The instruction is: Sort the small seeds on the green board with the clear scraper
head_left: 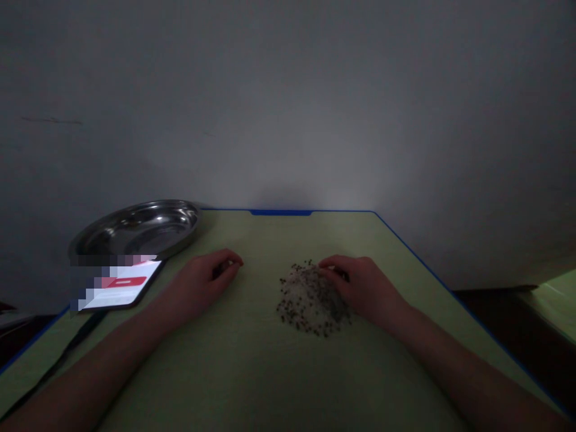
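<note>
A small heap of pale grains mixed with dark seeds (310, 297) lies on a light green table (252, 372) with a blue edge. My right hand (362, 285) rests at the heap's right side, its fingers curled and pinched down into the grains. My left hand (207, 279) lies on the table to the left of the heap, fingers curled in loosely, thumb against fingertips; what it holds, if anything, is too small to see. The picture is dim.
A round steel plate (139, 228) stands at the table's back left corner. In front of it lies a phone (119, 285) with a lit screen, and a dark cable (67, 354) runs from it toward the near left edge. A grey wall rises behind the table.
</note>
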